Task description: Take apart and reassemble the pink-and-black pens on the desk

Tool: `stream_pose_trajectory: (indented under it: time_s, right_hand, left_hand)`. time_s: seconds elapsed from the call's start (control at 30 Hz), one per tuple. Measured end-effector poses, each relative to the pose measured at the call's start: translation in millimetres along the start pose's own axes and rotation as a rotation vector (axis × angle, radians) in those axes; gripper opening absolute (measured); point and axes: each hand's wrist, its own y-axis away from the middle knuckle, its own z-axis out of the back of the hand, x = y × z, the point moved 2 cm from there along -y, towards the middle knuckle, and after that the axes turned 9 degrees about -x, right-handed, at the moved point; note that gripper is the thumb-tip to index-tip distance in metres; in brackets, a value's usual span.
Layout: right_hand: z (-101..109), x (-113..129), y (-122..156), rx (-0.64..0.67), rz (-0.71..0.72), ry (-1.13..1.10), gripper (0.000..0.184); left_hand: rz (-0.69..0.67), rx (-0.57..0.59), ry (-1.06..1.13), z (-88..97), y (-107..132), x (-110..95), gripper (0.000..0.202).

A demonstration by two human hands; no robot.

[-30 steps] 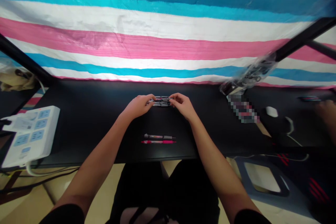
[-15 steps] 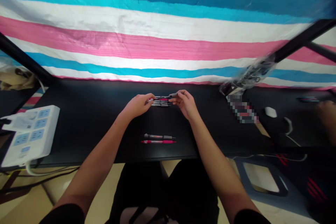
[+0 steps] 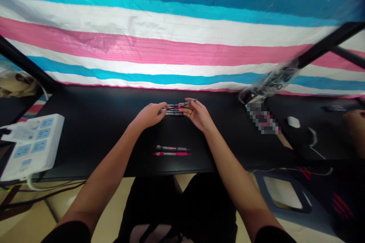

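Note:
My left hand (image 3: 152, 114) is closed, thumb and fingers pinching the left end of a slim dark pen (image 3: 186, 103). The pen slants up to the right, and its other end lies between the fingers of my right hand (image 3: 199, 115). Just below it, several pens (image 3: 174, 113) with clear barrels and dark parts lie side by side on the black table (image 3: 114, 152); both hands partly cover them. Nearer the front edge rest a grey-and-clear pen (image 3: 172, 148) and a red pen (image 3: 172, 154), parallel and apart from my hands.
A white power strip (image 3: 53, 142) with a plug in it stands at the left. To the right are a clear plastic bag (image 3: 275, 79), a blurred-out packet (image 3: 262, 117) and a white mouse-like object (image 3: 293, 122). Another person's hand (image 3: 355, 125) shows at the far right.
My right hand's fingers have opened out somewhat and shifted along the slanted pen, whose grey part no longer shows as clearly. My left hand stays nearly in place.

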Motion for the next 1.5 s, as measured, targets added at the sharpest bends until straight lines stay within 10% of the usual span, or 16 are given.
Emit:
stream_pose_trajectory:
  time_s: [1.5]
  right_hand:
    - [5, -3, -2, 0.112, 0.056, -0.139, 0.034]
  left_hand:
    - [-0.085, -0.116, 0.087, -11.7, -4, 8, 0.017]
